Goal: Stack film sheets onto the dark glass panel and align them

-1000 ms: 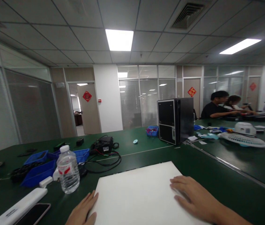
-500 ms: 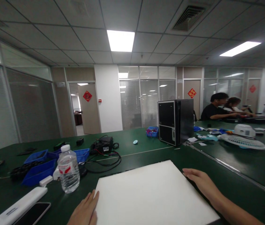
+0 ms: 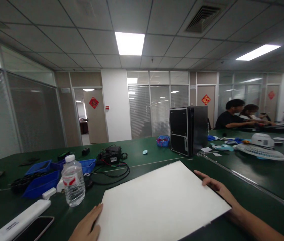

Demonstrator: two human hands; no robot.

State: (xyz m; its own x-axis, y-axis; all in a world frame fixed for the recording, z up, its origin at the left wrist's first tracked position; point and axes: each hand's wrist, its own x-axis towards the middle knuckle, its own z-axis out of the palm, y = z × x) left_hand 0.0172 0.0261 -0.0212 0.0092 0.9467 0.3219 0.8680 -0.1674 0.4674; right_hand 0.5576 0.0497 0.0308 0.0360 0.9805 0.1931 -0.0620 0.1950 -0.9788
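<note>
A large white rectangular board (image 3: 154, 204) with a thin dark edge lies between my hands, its right side tilted up off the green table. My right hand (image 3: 222, 192) grips its right edge, fingertips bent over the top face and the rest of the hand partly behind the board. Along the left edge, my left hand (image 3: 89, 222) holds the board with its fingers against the side; the fingertips' undersides are hidden. Left of it stands a clear water bottle (image 3: 73, 182) with a white cap.
A phone (image 3: 35, 229) and a long white device (image 3: 18, 221) lie at the front left. Behind are blue bins (image 3: 43, 184), a black adapter with cables (image 3: 113, 154) and a black computer case (image 3: 179, 130). Two people (image 3: 232, 115) sit at the far right, beyond a white fan-like object (image 3: 261, 150).
The board's right side has risen and tilted. My right hand has closed from lying beside the edge to gripping it. My left hand has shifted slightly left with the board.
</note>
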